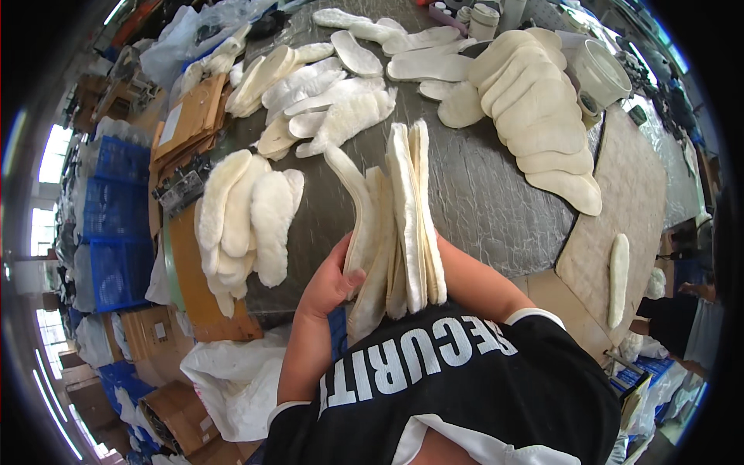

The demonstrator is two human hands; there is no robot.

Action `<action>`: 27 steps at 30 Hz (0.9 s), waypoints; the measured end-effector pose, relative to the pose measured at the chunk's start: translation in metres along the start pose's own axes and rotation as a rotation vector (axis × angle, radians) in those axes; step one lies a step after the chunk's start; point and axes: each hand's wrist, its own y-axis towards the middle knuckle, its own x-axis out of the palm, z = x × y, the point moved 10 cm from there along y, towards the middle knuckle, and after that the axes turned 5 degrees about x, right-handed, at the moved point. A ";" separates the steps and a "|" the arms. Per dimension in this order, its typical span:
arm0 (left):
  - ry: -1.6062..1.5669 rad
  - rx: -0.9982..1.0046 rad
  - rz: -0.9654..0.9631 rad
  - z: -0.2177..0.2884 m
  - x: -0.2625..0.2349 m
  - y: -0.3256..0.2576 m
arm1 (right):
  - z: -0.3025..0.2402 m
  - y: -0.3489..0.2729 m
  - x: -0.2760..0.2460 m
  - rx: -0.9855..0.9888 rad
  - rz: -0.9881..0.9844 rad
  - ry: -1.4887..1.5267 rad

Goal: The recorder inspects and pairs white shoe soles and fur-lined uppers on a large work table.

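I hold a stack of cream fleece insoles (403, 217) upright on edge against my chest, above the near edge of the grey table (480, 194). My left hand (329, 283) grips the stack's left side, fingers curled round the outer insoles. My right hand is hidden behind the stack; only its forearm (473, 283) shows, pressed to the stack's right side. One insole (349, 182) on the left bends away from the rest.
A pile of fluffy insoles (248, 217) lies left on the table, more (325, 101) behind it. A fanned row of flat insoles (535, 116) lies right, next to a white bucket (601, 70). Blue crates (116, 225) and cardboard boxes (178, 411) stand left. Another person (682, 318) is at right.
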 end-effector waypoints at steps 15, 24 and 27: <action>0.905 0.046 0.252 0.022 0.052 -0.016 | 0.018 -0.013 0.037 0.274 -0.019 -0.161; 0.950 0.100 0.389 0.038 0.062 -0.033 | 0.015 -0.012 0.056 0.284 -0.091 -0.117; 0.893 0.277 0.403 0.032 0.059 -0.040 | 0.016 -0.010 0.062 0.290 -0.104 -0.099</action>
